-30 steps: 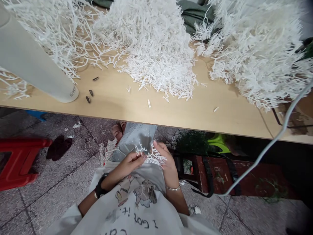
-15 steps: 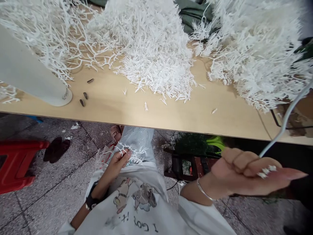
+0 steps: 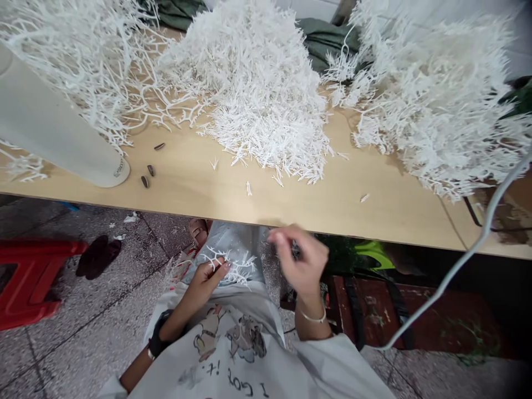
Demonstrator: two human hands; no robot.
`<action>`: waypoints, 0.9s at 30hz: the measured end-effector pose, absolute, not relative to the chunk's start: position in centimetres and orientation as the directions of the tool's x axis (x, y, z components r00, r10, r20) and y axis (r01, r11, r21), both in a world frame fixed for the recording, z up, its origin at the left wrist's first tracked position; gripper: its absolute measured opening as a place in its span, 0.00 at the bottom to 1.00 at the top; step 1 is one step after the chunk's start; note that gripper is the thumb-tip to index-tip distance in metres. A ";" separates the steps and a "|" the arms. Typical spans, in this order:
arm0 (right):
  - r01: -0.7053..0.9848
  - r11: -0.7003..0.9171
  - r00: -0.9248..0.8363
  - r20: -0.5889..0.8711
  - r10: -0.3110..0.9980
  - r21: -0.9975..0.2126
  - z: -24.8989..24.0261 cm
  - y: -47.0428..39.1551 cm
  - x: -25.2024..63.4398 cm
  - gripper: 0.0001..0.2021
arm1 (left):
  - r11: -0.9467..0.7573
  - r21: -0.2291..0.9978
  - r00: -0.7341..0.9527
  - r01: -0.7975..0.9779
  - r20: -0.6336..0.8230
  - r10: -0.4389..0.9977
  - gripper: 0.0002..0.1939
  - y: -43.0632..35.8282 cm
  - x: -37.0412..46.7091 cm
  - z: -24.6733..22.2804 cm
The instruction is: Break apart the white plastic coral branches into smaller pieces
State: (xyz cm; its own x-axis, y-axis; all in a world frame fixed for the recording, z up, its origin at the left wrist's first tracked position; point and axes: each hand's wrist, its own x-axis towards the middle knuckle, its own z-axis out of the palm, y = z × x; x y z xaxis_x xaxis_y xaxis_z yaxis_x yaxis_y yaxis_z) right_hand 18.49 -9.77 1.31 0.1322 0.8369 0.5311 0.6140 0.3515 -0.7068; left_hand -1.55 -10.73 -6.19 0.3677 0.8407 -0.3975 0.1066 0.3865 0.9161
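My left hand (image 3: 211, 273) is closed on a white plastic branch (image 3: 239, 266), pinching its stem between thumb and fingers over my lap. The forked twigs of the branch spread out on both sides of the hand. My right hand (image 3: 302, 257) is raised to the right of the branch, just below the table edge and apart from the branch. Its fingers look curled but are smeared by motion, and whether anything sits in them is hidden. Ahead lies a big heap of short white plastic sprigs (image 3: 266, 105), with a few loose sprigs (image 3: 249, 188) near the edge.
Bare long-stemmed branches (image 3: 108, 72) fill the table's (image 3: 299, 205) left; a bushy white heap (image 3: 440, 105) stands right. A pale cylinder (image 3: 83, 133) leans in beside several seeds (image 3: 144, 182). A grey cable (image 3: 453, 282) hangs at right. A red stool (image 3: 37, 282) stands left.
My right hand has swung from the far right to near the branch. The white bits earlier seen at its thumb no longer show. My left hand still grips the branch, almost unmoved.
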 end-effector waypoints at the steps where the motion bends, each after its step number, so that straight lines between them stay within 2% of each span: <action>1: 0.556 0.360 0.052 0.464 0.884 -0.749 0.8 -10.5 17.6 0.05 | 0.381 0.918 0.374 0.111 -0.394 0.840 0.22 -10.8 -1.5 -6.2; 3: 0.498 0.316 -0.081 0.319 0.944 -0.808 -0.4 -11.5 16.4 0.02 | 0.370 0.921 0.388 0.120 -0.387 0.836 0.21 -10.9 -1.5 -6.2; 6: 0.472 0.211 -0.188 0.136 0.973 -0.856 -2.0 -11.8 15.7 0.10 | 0.349 0.927 0.413 0.135 -0.373 0.831 0.19 -11.2 -1.6 -6.3; 8: 0.454 0.175 -0.213 0.085 0.973 -0.873 -2.7 -11.8 15.5 0.12 | 0.335 0.932 0.427 0.140 -0.363 0.828 0.18 -11.3 -1.6 -6.5; 13: 0.423 0.143 -0.182 0.071 0.981 -0.895 -3.1 -12.0 15.0 0.08 | 0.317 0.937 0.449 0.149 -0.350 0.822 0.19 -11.4 -1.7 -6.8; 17: 0.370 0.126 -0.082 0.103 0.991 -0.920 -3.0 -12.0 14.8 0.04 | 0.304 0.941 0.468 0.150 -0.339 0.816 0.18 -11.3 -1.5 -6.4; 22: 0.303 0.098 -0.004 0.101 0.995 -0.948 -2.6 -12.0 15.1 0.06 | 0.310 0.939 0.451 0.150 -0.343 0.824 0.18 -11.3 -1.4 -6.1; 27: 0.277 0.068 -0.012 0.067 0.998 -0.958 -2.7 -12.1 16.0 0.10 | 0.310 0.940 0.438 0.145 -0.342 0.832 0.19 -11.3 -1.4 -6.2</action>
